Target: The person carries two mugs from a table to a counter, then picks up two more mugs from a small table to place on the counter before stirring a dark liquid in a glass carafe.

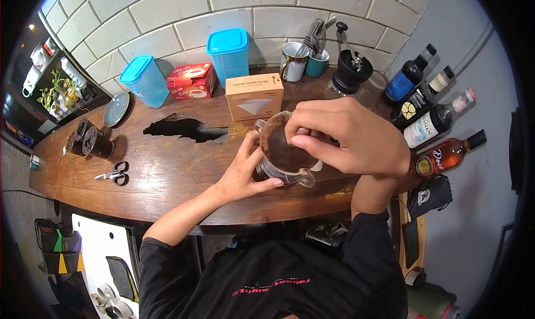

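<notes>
A clear coffee dripper [266, 146] with a brown-stained paper filter and dark wet coffee [285, 154] in it stands near the table's middle. It appears to sit on a glass vessel, mostly hidden. My left hand [245, 171] grips the dripper's side, thumb at the front and fingers at the far left. Over the coffee, my right hand [345, 138] is closed in a pinch. Whatever its fingertips hold, if anything, is hidden. Just behind the dripper stands a coffee paper filter box [255, 98].
Syrup bottles [432, 124] line the right side. A hand grinder [351, 74], mugs with cutlery [294, 61] and blue-lidded containers [227, 54] stand along the wall. Left lie scissors [118, 174], a grey plate [117, 109] and dark cups [97, 143]. A jagged hole [186, 128] opens in the tabletop.
</notes>
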Motion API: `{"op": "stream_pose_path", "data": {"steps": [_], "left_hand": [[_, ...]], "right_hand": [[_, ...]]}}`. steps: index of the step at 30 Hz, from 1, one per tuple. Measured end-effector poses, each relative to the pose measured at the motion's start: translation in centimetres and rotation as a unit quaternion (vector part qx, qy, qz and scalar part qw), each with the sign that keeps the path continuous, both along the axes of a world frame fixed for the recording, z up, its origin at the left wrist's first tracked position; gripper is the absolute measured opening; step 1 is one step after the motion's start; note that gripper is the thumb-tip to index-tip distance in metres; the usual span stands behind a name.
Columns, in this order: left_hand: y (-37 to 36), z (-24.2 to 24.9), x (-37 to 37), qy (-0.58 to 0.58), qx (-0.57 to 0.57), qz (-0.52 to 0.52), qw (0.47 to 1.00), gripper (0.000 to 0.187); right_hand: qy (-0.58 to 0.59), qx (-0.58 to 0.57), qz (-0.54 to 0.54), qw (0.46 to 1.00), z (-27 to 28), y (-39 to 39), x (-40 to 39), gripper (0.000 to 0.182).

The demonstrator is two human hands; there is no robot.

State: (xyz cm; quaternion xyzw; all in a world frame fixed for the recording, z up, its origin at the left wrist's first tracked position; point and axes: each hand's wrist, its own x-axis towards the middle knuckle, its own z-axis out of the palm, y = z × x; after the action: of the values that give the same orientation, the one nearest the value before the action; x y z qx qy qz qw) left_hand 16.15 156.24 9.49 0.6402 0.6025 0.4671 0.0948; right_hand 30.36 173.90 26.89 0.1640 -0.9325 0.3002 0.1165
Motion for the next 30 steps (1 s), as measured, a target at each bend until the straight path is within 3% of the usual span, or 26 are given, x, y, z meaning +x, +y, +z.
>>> {"op": "stream_pose_path", "data": {"steps": [3,10,15,17,23,30], "left_hand": [[-0.1,-0.5,-0.2,0.002,-0.007,-0.010,1.000,0.076],[0.0,-1.3,-0.4,-0.043,-0.031,-0.037,0.998,0.075],[0.0,-1.2,0.0,-0.062,-0.009,-0.030,0.998,0.080],[-0.1,-1.4,0.2,-0.154,-0.012,-0.030,0.987,0.082],[-0.4,-1.4,-0.3,-0.181,-0.062,-0.053,0.980,0.082],[-0.3,-0.9,-0.7,-0.069,-0.010,-0.029,0.997,0.075]], "right_hand": [[-0.055,-0.029,0.028,0.998,0.2,-0.2,-0.2,0.012],[-0.045,-0.027,0.074,0.996,-1.0,0.2,0.1,0.013],[0.086,-0.003,0.013,0.996,-1.3,0.7,0.2,0.008],[0.098,-0.007,0.010,0.995,-0.7,0.7,0.4,0.007],[0.175,-0.045,0.001,0.984,0.1,0.3,0.3,0.013],[0.196,-0.048,0.015,0.979,0.1,0.7,-0.3,0.020]]}}
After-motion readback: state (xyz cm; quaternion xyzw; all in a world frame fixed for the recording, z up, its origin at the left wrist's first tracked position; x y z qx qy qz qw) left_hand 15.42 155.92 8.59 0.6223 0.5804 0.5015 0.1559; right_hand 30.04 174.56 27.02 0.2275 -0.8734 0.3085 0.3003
